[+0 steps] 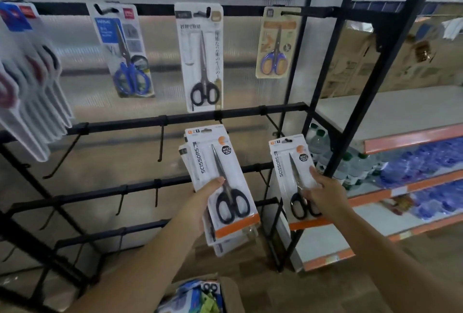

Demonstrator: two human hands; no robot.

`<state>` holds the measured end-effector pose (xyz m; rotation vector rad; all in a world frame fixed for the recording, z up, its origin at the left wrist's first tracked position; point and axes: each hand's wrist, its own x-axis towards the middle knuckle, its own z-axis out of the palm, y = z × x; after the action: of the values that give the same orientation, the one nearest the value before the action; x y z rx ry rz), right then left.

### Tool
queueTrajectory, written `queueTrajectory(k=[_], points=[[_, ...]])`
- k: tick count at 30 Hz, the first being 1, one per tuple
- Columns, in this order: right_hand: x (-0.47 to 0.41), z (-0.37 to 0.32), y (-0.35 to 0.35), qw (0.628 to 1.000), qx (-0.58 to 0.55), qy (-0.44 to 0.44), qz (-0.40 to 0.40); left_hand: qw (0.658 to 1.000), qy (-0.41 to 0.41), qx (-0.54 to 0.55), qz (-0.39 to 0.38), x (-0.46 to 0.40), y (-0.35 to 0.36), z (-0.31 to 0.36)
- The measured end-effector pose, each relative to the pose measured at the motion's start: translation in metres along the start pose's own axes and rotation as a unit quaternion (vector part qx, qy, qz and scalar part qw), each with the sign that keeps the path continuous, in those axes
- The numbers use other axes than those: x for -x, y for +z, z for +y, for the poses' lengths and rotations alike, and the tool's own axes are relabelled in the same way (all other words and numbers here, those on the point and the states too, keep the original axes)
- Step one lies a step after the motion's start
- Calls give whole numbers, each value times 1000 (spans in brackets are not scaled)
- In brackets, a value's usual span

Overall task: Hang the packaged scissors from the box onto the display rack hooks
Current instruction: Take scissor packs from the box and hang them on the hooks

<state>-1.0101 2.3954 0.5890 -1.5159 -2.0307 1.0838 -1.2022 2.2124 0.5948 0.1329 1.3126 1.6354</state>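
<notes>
Right hand pinches a single scissors pack by its lower half, its hang hole right at a hook on the display rack's second bar. Left hand, just left of that hook, grips a stack of packs. These look light, stiff and slick, so low-edge holds seem best.

Three scissor packs hang side by side on the rack's top bar. The box sits below, the shelves to the right.
</notes>
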Motion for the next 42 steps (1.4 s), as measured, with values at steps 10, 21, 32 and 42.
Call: queueTrajectory(k=[10,21,32,42], points=[[-66,-23,19,996,42,-26,-70,999,-9,37,14,-14,23,-7],[-30,-37,23,908,-109,-120,-388,981,-3,194,23,-21,78,-47],[-55,1,-18,910,-302,-94,-267,988,116,95,38,-22,114,-46],[-61,63,-30,954,-86,-260,-124,982,109,40,146,-30,103,-34]])
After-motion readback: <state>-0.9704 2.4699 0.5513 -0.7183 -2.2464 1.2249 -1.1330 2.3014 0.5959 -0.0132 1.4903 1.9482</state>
